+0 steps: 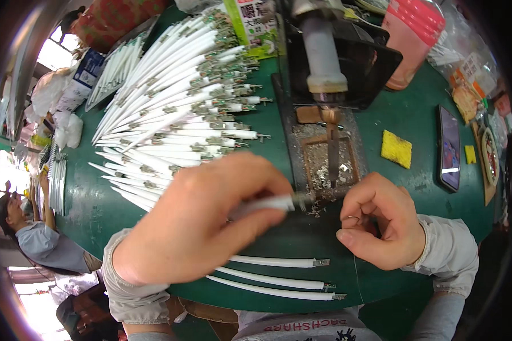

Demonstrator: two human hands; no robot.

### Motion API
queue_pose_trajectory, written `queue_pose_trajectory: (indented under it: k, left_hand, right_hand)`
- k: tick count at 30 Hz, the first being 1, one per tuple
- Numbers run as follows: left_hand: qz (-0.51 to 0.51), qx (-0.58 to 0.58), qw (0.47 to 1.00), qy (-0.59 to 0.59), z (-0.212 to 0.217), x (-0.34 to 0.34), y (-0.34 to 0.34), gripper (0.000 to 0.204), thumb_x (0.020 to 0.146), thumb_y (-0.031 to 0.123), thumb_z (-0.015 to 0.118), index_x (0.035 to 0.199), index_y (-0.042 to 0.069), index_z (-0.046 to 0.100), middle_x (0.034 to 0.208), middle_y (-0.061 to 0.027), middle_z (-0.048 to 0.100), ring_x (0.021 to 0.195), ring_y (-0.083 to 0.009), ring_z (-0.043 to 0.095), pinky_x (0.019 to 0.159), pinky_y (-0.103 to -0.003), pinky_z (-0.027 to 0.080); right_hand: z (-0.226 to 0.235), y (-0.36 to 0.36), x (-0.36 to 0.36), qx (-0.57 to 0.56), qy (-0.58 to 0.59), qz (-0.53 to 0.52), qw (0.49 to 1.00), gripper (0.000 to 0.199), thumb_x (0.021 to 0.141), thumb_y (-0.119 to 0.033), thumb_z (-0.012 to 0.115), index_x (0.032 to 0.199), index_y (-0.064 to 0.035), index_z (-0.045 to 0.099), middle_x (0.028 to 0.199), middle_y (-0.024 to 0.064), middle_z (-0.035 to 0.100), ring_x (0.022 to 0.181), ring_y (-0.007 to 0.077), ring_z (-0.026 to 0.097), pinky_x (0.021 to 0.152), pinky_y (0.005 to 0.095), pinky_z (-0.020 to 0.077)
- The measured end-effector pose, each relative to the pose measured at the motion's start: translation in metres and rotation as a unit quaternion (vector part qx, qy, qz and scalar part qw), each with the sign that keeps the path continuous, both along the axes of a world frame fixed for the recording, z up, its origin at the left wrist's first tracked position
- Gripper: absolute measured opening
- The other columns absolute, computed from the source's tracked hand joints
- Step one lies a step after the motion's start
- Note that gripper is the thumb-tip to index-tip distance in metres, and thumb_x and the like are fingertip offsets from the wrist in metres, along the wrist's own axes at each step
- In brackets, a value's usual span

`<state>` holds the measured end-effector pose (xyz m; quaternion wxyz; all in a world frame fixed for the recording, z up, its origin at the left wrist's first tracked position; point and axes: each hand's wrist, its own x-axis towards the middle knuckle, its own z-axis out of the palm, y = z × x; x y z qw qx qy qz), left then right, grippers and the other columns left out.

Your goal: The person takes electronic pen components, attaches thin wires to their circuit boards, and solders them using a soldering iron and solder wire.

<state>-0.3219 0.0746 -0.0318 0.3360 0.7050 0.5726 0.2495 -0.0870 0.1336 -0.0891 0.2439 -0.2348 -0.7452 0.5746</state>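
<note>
My left hand [207, 219] is closed round a white tube [267, 206]. Its metal-tipped end is blurred and points right, close to the tip of an upright soldering iron [332, 153]. To the right of that tip, my right hand [381, 221] is closed, thumb and fingers pinching a thin solder wire [356, 267] that hangs toward the table edge. Just below my left hand, three similar white tubes [279, 261] lie side by side with their metal ends to the right. Under the iron is a tray [355, 153] of solder bits.
A big fanned pile of white tubes [170, 85] with small green boards covers the left of the table. A yellow sponge [396, 149] and a phone [449, 148] lie at right. Behind stands a pink-lidded container [412, 42]. Another person [40, 236] sits at far left.
</note>
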Motion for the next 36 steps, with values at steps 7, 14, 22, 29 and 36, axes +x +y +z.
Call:
queue_pose_trajectory:
  k: [7,14,22,29,36]
  left_hand:
    - [-0.007,-0.246,0.937,-0.247,-0.022,0.017,-0.009,0.018,0.083,-0.003,0.059,0.100,-0.006,0.054,0.091,-0.0070,0.056,0.082,-0.0090,0.055,0.071,-0.021,0.046]
    - [-0.014,-0.141,0.975,-0.172,-0.027,0.023,-0.013,0.017,0.083,-0.003,0.060,0.098,-0.006,0.054,0.094,-0.0074,0.055,0.084,-0.0087,0.055,0.072,-0.022,0.046]
    - [0.039,-0.272,0.915,-0.294,-0.027,0.023,-0.008,0.013,0.085,0.000,0.059,0.096,-0.004,0.055,0.091,-0.0052,0.057,0.082,-0.0069,0.055,0.073,-0.022,0.044]
    - [0.066,-0.262,0.920,-0.285,-0.028,0.026,-0.004,0.010,0.083,-0.001,0.060,0.091,-0.002,0.054,0.090,-0.0045,0.055,0.083,-0.0083,0.054,0.075,-0.022,0.043]
    - [0.085,-0.166,0.954,-0.236,-0.030,0.031,0.000,0.009,0.082,-0.002,0.059,0.088,-0.001,0.052,0.092,-0.0057,0.053,0.085,-0.0087,0.053,0.072,-0.022,0.044]
  right_hand:
    - [0.002,-0.001,-0.001,-0.060,0.000,0.023,0.998,0.019,0.077,-0.005,0.065,0.092,-0.0032,0.053,0.057,-0.0029,0.053,0.046,0.0018,0.045,0.042,0.0189,0.0303]
    - [0.009,0.003,0.001,-0.076,-0.041,0.023,0.996,0.018,0.079,-0.002,0.063,0.094,-0.0009,0.052,0.064,0.0001,0.055,0.053,0.0028,0.048,0.046,0.0186,0.0334]
    - [0.003,0.005,0.002,-0.034,-0.041,0.052,0.997,0.023,0.078,0.002,0.062,0.098,0.0016,0.050,0.070,0.0020,0.054,0.058,0.0039,0.049,0.049,0.0186,0.0347]
    - [0.010,0.003,-0.001,-0.167,-0.015,0.012,0.986,0.020,0.084,-0.005,0.057,0.099,0.0003,0.044,0.069,0.0065,0.055,0.055,0.0061,0.049,0.049,0.0186,0.0375]
    - [0.012,0.006,0.000,-0.123,-0.042,-0.001,0.991,0.018,0.088,-0.009,0.054,0.089,-0.0007,0.038,0.070,0.0098,0.055,0.056,0.0102,0.054,0.048,0.0198,0.0415]
